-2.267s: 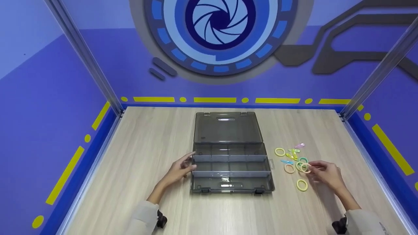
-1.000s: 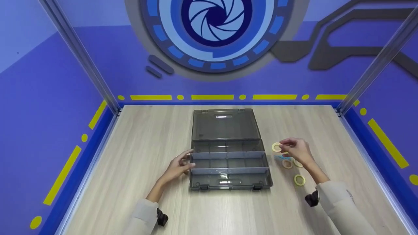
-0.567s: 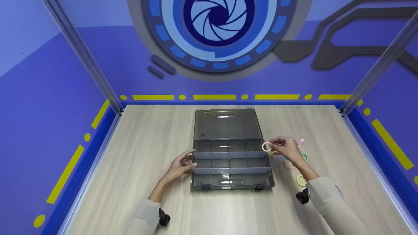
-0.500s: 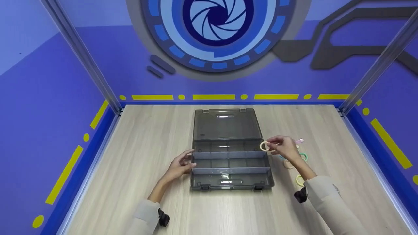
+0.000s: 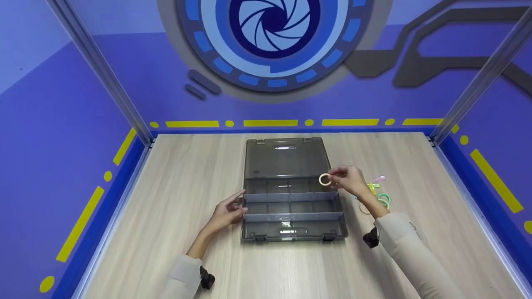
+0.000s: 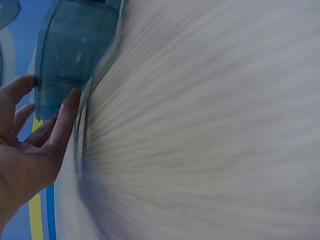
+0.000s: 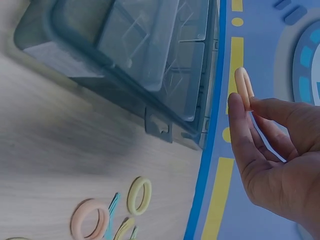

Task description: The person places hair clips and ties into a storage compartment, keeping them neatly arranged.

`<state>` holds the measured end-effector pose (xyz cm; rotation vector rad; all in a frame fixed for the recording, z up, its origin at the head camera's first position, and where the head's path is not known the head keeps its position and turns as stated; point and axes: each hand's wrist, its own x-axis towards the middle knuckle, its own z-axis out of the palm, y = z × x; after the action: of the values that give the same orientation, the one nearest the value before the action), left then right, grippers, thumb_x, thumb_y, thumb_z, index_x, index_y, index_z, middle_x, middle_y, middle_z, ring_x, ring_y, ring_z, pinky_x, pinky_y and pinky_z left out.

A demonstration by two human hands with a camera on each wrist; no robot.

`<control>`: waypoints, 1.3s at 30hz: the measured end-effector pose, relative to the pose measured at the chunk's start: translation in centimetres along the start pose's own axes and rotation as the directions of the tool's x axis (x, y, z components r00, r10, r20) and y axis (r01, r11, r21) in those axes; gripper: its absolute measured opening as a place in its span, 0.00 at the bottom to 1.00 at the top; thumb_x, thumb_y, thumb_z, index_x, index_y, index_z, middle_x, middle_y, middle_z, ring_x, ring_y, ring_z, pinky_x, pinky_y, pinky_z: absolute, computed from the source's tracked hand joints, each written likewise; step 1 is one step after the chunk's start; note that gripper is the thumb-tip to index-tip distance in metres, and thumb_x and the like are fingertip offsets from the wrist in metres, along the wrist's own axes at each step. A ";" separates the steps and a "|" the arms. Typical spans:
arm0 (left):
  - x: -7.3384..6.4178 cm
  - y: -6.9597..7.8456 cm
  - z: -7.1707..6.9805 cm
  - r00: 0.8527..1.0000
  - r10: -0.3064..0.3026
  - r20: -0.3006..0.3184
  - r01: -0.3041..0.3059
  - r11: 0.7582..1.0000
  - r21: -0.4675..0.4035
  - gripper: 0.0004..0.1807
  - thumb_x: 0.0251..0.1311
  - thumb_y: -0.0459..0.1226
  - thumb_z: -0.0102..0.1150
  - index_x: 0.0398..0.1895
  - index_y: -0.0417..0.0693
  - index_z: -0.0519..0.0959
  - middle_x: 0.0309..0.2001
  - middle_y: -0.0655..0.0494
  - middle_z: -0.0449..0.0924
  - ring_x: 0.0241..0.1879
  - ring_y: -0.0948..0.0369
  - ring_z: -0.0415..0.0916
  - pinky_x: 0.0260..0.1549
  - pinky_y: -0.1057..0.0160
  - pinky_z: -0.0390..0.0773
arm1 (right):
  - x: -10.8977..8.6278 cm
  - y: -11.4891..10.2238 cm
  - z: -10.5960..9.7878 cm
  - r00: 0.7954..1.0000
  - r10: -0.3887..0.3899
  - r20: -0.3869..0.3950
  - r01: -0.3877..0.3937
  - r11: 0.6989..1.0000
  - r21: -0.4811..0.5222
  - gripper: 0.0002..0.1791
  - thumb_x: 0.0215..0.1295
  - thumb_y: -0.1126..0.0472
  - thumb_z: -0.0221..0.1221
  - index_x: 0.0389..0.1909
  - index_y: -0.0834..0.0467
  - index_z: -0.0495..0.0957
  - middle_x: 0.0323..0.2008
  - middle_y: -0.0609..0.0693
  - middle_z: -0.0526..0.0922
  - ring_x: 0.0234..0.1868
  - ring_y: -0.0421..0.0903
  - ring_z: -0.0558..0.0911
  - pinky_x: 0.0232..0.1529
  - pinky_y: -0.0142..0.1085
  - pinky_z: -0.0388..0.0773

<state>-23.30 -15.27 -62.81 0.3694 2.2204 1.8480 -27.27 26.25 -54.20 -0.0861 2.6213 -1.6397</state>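
Note:
My right hand (image 5: 349,181) pinches a peach hair tie (image 5: 320,181) between thumb and fingertips. It is held up over the back right of an open, smoky clear organizer box (image 5: 286,237). In the right wrist view the same hair tie (image 7: 241,82) stands edge-on above the thumb. My left hand (image 5: 224,216) rests at the box's left side, thumb and fingers spread and touching its wall. The compartments look bare. Right of the box lie a green hair tie (image 5: 390,196), a pink hair clip (image 5: 379,179) and several others, partly behind my right forearm.
The box's lid (image 5: 286,162) lies folded back toward the rear wall. In the right wrist view another peach hair tie (image 7: 76,222), a yellow hair tie (image 7: 131,197) and a blue hair clip (image 7: 113,210) lie on the table. Blue panels (image 5: 95,104) surround the table.
My right hand has carried the peach hair tie from the pile on the right, up and leftward to above the box's back right. The left hand has stayed at the box's side.

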 end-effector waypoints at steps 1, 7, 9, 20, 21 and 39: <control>0.0 0.0 0.0 1.000 -0.001 -0.003 0.001 1.000 0.011 0.35 0.67 0.30 0.63 0.76 0.37 0.63 0.55 0.29 0.75 0.40 0.68 0.78 0.38 0.75 0.79 | 0.1 -0.1 0.2 1.000 0.002 0.007 -0.002 1.000 0.012 0.10 0.65 0.74 0.63 0.44 0.78 0.81 0.37 0.70 0.87 0.28 0.40 0.87 0.37 0.39 0.88; -0.1 0.1 -0.1 1.000 -0.017 -0.010 0.018 0.998 0.054 0.35 0.68 0.34 0.64 0.76 0.40 0.64 0.59 0.32 0.76 0.45 0.62 0.80 0.43 0.73 0.80 | 0.6 -0.3 1.3 0.998 0.023 0.050 -0.027 0.997 0.069 0.11 0.66 0.74 0.62 0.45 0.78 0.80 0.38 0.70 0.86 0.28 0.41 0.87 0.37 0.39 0.88; -0.1 0.1 -0.1 1.000 -0.022 -0.007 0.023 0.998 0.057 0.35 0.68 0.34 0.64 0.77 0.41 0.64 0.59 0.32 0.76 0.45 0.61 0.80 0.43 0.72 0.80 | 0.8 -0.4 1.7 0.998 0.027 0.061 -0.031 0.997 0.073 0.11 0.66 0.74 0.62 0.45 0.78 0.80 0.38 0.70 0.86 0.28 0.41 0.87 0.37 0.38 0.88; 0.2 -0.3 -0.2 1.000 -0.030 -0.004 0.030 0.999 0.020 0.35 0.68 0.34 0.64 0.77 0.44 0.65 0.59 0.35 0.75 0.44 0.68 0.78 0.44 0.72 0.80 | 2.4 -1.4 4.1 0.990 0.015 0.139 -0.033 0.992 0.125 0.12 0.66 0.76 0.61 0.46 0.82 0.78 0.36 0.67 0.86 0.28 0.38 0.85 0.37 0.34 0.87; 0.2 -0.4 -0.2 1.000 -0.025 -0.002 0.025 1.000 0.010 0.35 0.68 0.34 0.64 0.77 0.43 0.64 0.58 0.34 0.75 0.44 0.68 0.78 0.44 0.72 0.81 | 2.5 -1.4 4.4 0.989 0.012 0.148 -0.032 0.990 0.135 0.12 0.66 0.76 0.61 0.46 0.82 0.78 0.36 0.68 0.86 0.28 0.38 0.85 0.37 0.34 0.87; 0.1 -1.1 -0.2 0.999 -0.043 0.005 0.043 0.995 -0.092 0.35 0.69 0.35 0.63 0.77 0.41 0.64 0.68 0.31 0.69 0.49 0.64 0.80 0.48 0.69 0.82 | 3.9 -2.6 9.1 0.982 -0.065 0.178 0.066 0.998 -0.004 0.07 0.63 0.77 0.62 0.41 0.76 0.84 0.35 0.70 0.87 0.32 0.47 0.88 0.36 0.37 0.88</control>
<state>-23.48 -15.63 -63.89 0.3050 2.1144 1.9181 -30.51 16.66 -55.92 -0.3072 2.5178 -1.5591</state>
